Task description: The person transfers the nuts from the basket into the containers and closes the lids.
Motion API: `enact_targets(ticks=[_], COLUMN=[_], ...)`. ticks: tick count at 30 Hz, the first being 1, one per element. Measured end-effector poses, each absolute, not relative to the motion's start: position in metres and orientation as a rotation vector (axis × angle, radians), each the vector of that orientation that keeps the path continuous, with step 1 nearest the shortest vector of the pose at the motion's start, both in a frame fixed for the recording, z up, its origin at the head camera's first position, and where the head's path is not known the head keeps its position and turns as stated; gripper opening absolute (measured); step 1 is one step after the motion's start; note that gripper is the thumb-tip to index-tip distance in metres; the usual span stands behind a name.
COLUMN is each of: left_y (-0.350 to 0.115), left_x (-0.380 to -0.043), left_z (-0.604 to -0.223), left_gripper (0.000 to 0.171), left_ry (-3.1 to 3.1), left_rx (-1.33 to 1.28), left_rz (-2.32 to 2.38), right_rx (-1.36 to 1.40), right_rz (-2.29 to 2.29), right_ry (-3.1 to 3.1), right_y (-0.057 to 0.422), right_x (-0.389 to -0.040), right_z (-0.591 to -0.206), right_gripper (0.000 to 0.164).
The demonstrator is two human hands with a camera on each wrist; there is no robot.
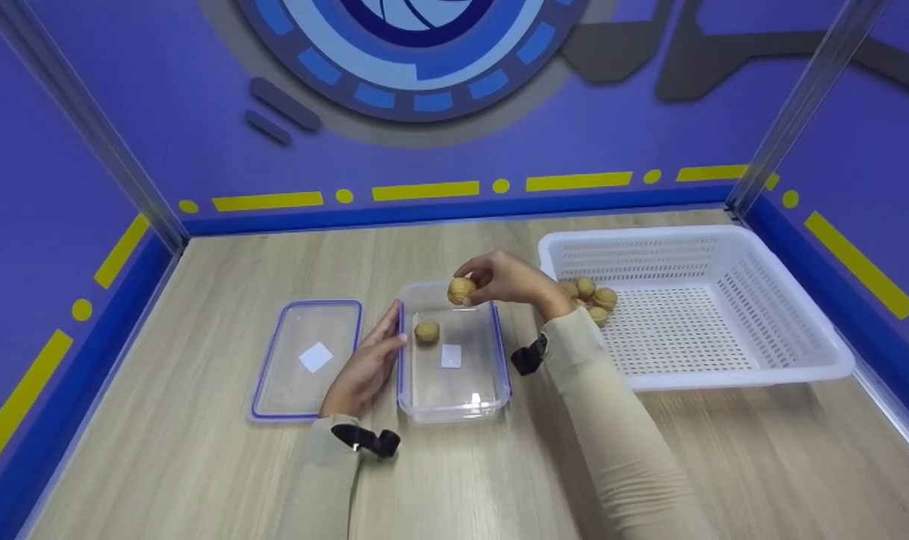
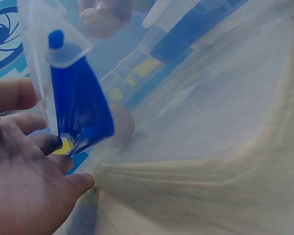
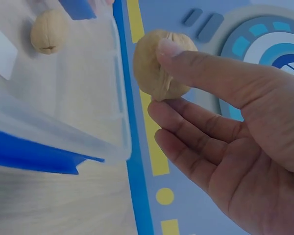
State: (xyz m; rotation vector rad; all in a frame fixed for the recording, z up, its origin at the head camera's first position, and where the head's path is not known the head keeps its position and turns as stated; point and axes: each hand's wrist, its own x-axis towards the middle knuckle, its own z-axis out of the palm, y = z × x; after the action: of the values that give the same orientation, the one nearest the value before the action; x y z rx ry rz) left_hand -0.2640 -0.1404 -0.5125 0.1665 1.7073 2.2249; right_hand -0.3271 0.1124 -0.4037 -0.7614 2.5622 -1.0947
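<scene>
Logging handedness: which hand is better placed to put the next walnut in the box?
Likely the right hand: it pinches a walnut over the box; the left hand, beside the box, holds none.

In the head view, right of centre, a sleeve [image 1: 619, 420] partly hides some walnuts [image 1: 604, 298]. The left wrist view's lower left edge crops the left hand [image 2: 29, 181].

- Ahead of you, a purple-blue back wall [image 1: 162, 112] with a round emblem [image 1: 424, 71]
- Yellow dashes [image 1: 424, 190] and dots [image 1: 501, 185] along its foot
- Metal posts [image 1: 87, 124] at your left and right corners
- Wood-grain tabletop [image 1: 439, 487] before you
</scene>
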Motion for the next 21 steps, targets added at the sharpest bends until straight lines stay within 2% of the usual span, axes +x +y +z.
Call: enact_targets(ticks=[21], left_y=[-0.139], left_x=[-0.265], left_z=[-0.515], left_gripper=[0.070], left_ry=[1.662], left_rx=[0.219], left_rz=[2.250], right_rx=[-0.678], right_rz=[-1.015], right_ry=[2.598], right_y=[0.085], right_x=[-0.325], right_z=[-0.421], right_gripper=[0.042])
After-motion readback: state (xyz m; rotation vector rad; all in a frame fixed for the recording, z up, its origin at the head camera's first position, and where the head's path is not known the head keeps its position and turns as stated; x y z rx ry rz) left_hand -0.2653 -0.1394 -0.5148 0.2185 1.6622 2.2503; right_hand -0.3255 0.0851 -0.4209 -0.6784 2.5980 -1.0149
